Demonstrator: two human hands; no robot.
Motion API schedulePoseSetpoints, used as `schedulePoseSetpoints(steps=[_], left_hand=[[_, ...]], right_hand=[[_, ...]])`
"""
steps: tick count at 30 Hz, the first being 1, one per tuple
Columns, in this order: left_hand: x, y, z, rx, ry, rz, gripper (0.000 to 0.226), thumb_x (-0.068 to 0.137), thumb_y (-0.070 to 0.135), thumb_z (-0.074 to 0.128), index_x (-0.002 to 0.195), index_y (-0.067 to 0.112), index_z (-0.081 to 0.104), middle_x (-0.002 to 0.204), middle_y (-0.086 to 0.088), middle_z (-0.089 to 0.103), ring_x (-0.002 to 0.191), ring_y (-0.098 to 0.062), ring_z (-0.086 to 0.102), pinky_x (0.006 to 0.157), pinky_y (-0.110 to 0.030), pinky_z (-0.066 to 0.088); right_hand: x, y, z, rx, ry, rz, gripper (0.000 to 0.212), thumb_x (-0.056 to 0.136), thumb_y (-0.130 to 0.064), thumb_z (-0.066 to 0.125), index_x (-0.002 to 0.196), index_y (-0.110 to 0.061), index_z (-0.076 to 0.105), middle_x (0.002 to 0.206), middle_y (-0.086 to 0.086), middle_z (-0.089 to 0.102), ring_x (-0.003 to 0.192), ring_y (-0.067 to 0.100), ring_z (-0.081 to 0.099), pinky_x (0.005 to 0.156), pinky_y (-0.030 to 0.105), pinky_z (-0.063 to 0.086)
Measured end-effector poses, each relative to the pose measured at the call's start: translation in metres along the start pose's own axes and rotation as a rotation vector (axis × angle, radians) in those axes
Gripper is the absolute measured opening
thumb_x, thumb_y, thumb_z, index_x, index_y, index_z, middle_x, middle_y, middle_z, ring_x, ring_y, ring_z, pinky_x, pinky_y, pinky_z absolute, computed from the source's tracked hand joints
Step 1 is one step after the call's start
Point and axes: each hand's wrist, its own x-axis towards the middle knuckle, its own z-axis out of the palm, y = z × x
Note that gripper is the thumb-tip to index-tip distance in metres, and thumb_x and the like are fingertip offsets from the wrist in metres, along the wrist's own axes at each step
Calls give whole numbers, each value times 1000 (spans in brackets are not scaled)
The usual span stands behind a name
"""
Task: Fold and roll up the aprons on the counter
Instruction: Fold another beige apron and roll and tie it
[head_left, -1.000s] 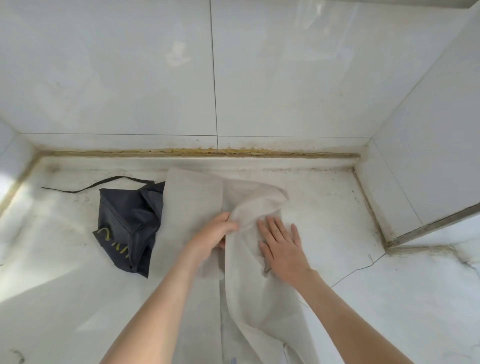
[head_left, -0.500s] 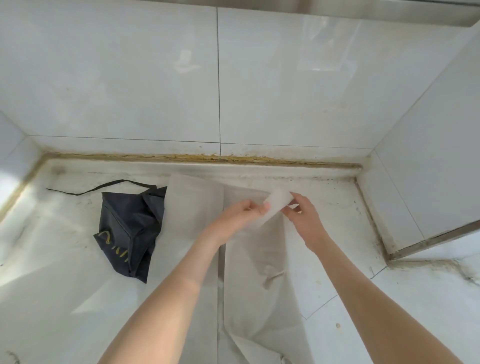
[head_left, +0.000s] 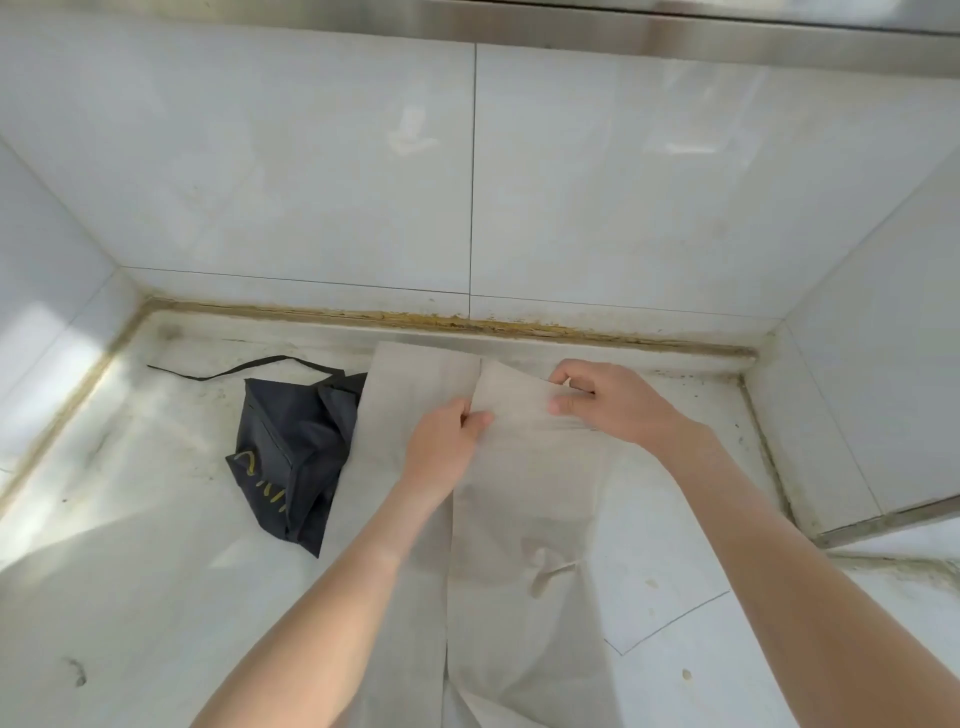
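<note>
both hands pinching the top fold of the pale apron

both bare forearms reach forward from the near edge and draw in toward the middle. the left hand (head_left: 445, 441) is curled, thumb and fingers pinching the left edge of a folded flap of cloth. the right hand (head_left: 609, 401) is curled too, thumb underneath and fingers on top, gripping the far right corner of the same flap. the two hands sit near each other with the flap stretched between them.

they work over a white, marble-look worktop (head_left: 130, 525) marked with dirt specks and a thin dark crack line (head_left: 670, 621) near the right forearm. white wall tiles (head_left: 311, 182) close in behind and on both sides, a stained brown seam (head_left: 467, 323) runs where the worktop meets the back wall, and a metal strip (head_left: 675, 36) crosses the top.

the pale apron (head_left: 519, 499) lies flat as a long band under and between the hands, from just short of the back wall to the near edge, where it runs out of view. a dark apron (head_left: 296, 447) with yellow marks lies bunched just left of the left hand, touching the pale one's edge, its black strap (head_left: 244, 366) trailing further left.
</note>
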Motion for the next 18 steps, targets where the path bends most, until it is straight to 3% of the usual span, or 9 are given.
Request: schedulePoseSetpoints(steps=[3, 6, 8, 11, 14, 16, 18], left_hand=[[-3, -8, -1, -8, 31, -53, 37, 98, 32, 49, 67, 17, 35, 66, -1, 46, 79, -33, 54, 61, -34, 28], [-10, -16, -1, 147, 76, -25, 28, 102, 32, 39, 85, 10, 44, 83, -8, 59, 88, -35, 58, 64, -35, 32], [-13, -21, 1, 284, 92, 28, 27, 104, 31, 34, 100, 7, 47, 103, -10, 64, 96, -34, 59, 66, -35, 33], [-11, -25, 6, 300, 70, 27, 26, 103, 33, 34, 99, 10, 44, 106, -13, 64, 96, -33, 58, 68, -36, 36], [-10, -28, 14, 284, 179, 27, 42, 99, 41, 41, 119, 5, 44, 120, -16, 56, 111, -35, 52, 84, -40, 42], [-15, -31, 22, 414, 297, 194, 59, 96, 48, 40, 133, 3, 35, 140, -23, 43, 127, -38, 42, 103, -45, 37], [-23, -34, 28, 500, 263, 435, 64, 93, 50, 37, 140, 7, 28, 150, -25, 30, 137, -36, 27, 112, -47, 24]], right_hand=[[5, 7, -6, -258, -48, -3, 8, 90, -21, 62, 98, -18, 62, 89, -6, 58, 85, 12, 47, 76, 25, 25], [10, 28, -2, -465, 44, 13, 10, 92, -20, 60, 97, -15, 68, 116, -11, 57, 104, 15, 35, 84, 27, 18], [6, 31, 0, -326, 61, -17, 10, 93, -18, 59, 87, -18, 66, 116, -18, 55, 103, 12, 32, 90, 28, 22], [-1, 18, 2, 49, 26, -41, 22, 94, -15, 55, 75, -22, 61, 89, -14, 60, 92, 5, 43, 84, 24, 29], [8, 16, 7, -135, 134, -34, 28, 97, -18, 49, 71, -28, 53, 77, -4, 58, 88, 10, 44, 83, 24, 20], [16, 22, 13, -357, 287, -15, 23, 99, -21, 46, 78, -29, 52, 80, -7, 55, 95, 14, 42, 79, 23, 13], [18, 30, 18, -480, 431, 25, 15, 98, -19, 45, 93, -24, 58, 93, -8, 53, 104, 17, 40, 80, 26, 13]])
